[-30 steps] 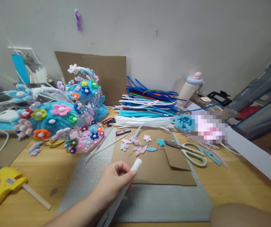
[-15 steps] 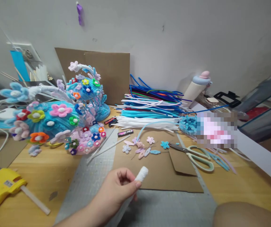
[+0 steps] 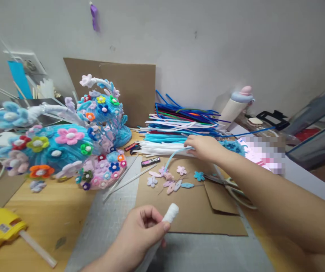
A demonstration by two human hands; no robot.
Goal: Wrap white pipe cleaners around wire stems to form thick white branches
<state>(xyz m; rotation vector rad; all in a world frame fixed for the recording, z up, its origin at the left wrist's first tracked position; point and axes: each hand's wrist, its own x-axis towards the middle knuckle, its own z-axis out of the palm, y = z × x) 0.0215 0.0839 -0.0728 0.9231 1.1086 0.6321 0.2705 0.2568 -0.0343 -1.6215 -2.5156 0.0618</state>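
A short white roll, wrapped in what looks like fuzzy pipe cleaner, is pinched upright between the thumb and fingers of my left hand, low over the cardboard. My right hand reaches across to the stack of white pipe cleaners. Its fingers are curled at the right part of that stack, beside a curved light blue pipe cleaner; what they grip, if anything, is hidden. Small fuzzy flowers and leaf shapes lie on the cardboard sheet between my hands.
Flower-covered lamp-like pipe cleaner pieces stand at left, above a yellow glue gun. Scissors lie partly beneath my right forearm. A white bottle leans by the wall, right of the coloured pipe cleaners.
My right arm has come in from the lower right, and its hand is now at the white pipe cleaners. My left hand still holds the white roll in nearly the same place.
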